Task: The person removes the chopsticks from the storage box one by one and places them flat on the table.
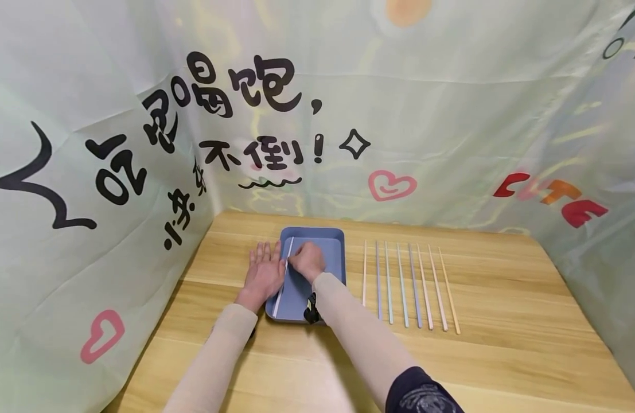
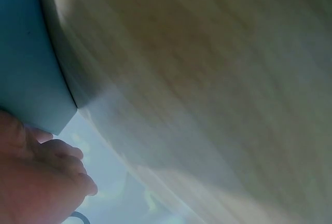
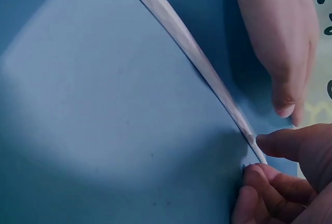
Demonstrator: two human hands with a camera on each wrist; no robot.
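A pale, whitish chopstick lies lengthwise in the blue tray, near its left side. My right hand is over the tray; in the right wrist view its thumb and curled fingers pinch the chopstick toward one end. At the tray's left rim rests my left hand, fingers straight and pointing away from me. The left wrist view shows that hand against the tray's outer wall.
To the right of the tray, several pastel chopsticks lie side by side on the wooden table. Printed cloth walls stand around the table's back and sides.
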